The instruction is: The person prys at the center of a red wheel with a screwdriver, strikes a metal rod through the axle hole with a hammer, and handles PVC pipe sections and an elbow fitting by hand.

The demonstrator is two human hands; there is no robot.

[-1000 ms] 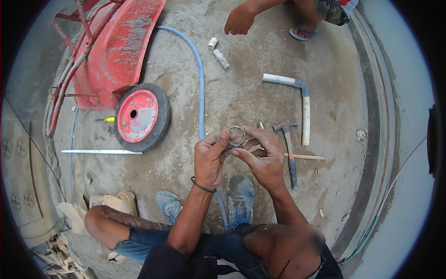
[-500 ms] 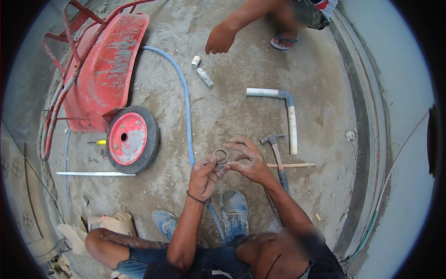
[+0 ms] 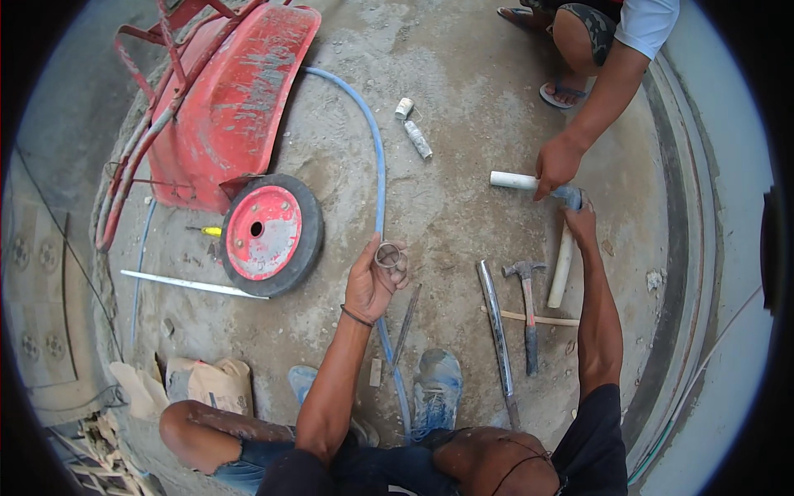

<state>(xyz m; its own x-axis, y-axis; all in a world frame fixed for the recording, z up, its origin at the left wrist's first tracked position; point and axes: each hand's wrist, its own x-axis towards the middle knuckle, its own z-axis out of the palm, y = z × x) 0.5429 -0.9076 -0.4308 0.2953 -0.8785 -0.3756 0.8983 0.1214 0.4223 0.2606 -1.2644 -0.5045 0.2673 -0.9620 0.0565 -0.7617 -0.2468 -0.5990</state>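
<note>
My left hand (image 3: pixel 370 285) pinches a thin, grey, round ring (image 3: pixel 387 267) upright between thumb and fingers, above the blue hose. To the right, my right hand (image 3: pixel 581 221) reaches out and grips the grey-blue pipe elbow (image 3: pixel 567 195), its fingers partly hidden. Two white pipes meet at this elbow: a short one (image 3: pixel 509 180) pointing left and a longer one (image 3: pixel 560 269) running down toward me. A co-worker's hand (image 3: pixel 558 164) holds the short pipe close to the elbow.
A tipped red wheelbarrow (image 3: pixel 223 116) with its wheel (image 3: pixel 266 231) lies at left. A blue hose (image 3: pixel 379 165) curves across the floor. Near my right arm lie a hammer (image 3: pixel 528 306), a metal bar (image 3: pixel 497 331) and a thin stick (image 3: pixel 554 320). Two short white pieces (image 3: pixel 418 139) lie farther off.
My right hand has left the ring and moved right onto the pipe elbow. The ring stays in my left hand. The co-worker's hand has come onto the short pipe. The view has shifted.
</note>
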